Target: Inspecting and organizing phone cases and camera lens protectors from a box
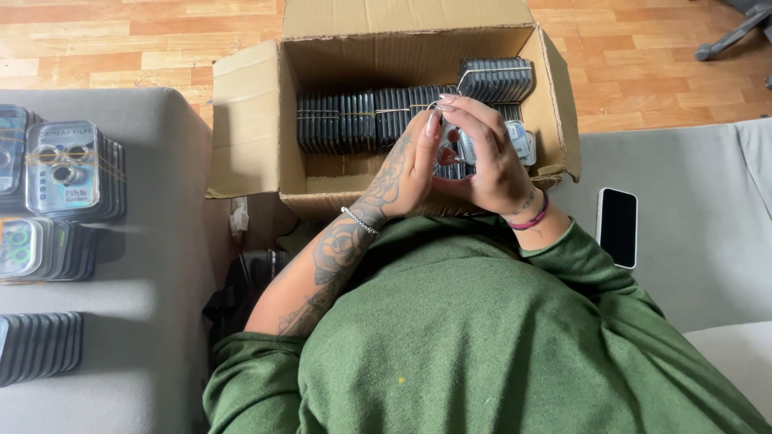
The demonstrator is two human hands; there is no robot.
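Both my hands meet over the near edge of an open cardboard box (249, 120). My left hand (406, 173) and my right hand (490, 153) together grip a small stack of clear plastic cases (521, 141), mostly hidden by the fingers. Inside the box stand rows of bundled dark cases (370, 119), held by rubber bands, with another bundle (496, 79) lying higher at the back right.
Several stacks of similar cases (68, 169) lie on the grey cushion at left. A phone (618, 227) with a dark screen rests face up on the grey surface at right. Wooden floor lies beyond the box, and a chair base (728, 36) shows at top right.
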